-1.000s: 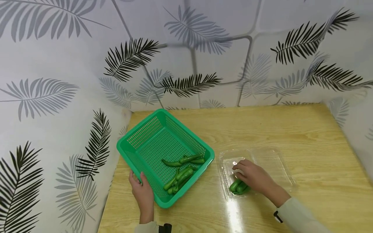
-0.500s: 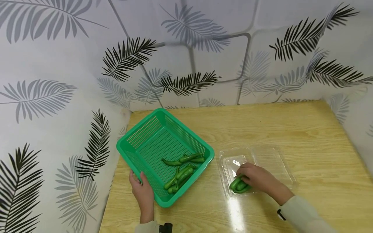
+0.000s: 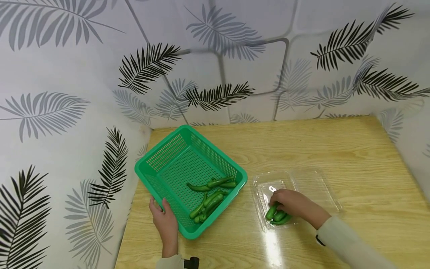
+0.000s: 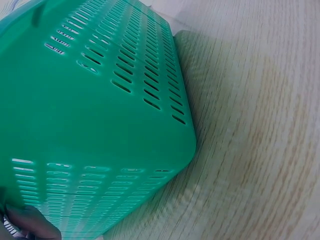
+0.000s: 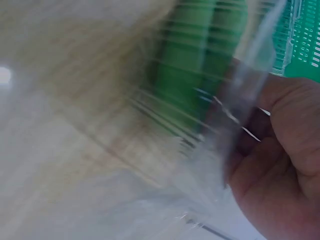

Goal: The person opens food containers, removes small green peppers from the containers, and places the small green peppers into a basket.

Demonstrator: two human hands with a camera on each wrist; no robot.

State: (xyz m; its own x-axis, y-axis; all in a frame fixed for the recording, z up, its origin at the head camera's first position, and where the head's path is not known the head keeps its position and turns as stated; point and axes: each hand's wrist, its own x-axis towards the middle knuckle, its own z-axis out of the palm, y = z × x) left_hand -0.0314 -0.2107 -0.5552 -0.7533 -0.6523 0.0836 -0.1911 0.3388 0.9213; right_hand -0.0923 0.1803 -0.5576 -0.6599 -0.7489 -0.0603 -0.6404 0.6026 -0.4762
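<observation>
My left hand (image 3: 166,228) grips the near-left side of a green plastic basket (image 3: 215,149), thumb over its rim. In the left wrist view, part of that hand (image 4: 32,222) shows against the slotted basket wall (image 4: 100,115). Several long green peppers (image 3: 209,205) lie in the basket's near-right corner. To the right, a clear plastic clamshell box (image 3: 260,194) stands with its lid folded out. My right hand (image 3: 292,203) reaches into it, curled fingers on the green peppers (image 3: 279,216) there. The right wrist view shows these peppers (image 5: 185,70) blurred through the clear wall; the fingertips are hidden.
The transparent lid (image 3: 317,186) lies flat to the right of the box, partly under the right forearm. Both stand on a wood-grain table (image 3: 352,149). A leaf-patterned covering (image 3: 235,67) rises behind the table and at its sides.
My right hand has lowered onto the peppers in the clear box and its fingers have curled in. Those peppers have shifted slightly and spread. The left hand and the basket stay put.
</observation>
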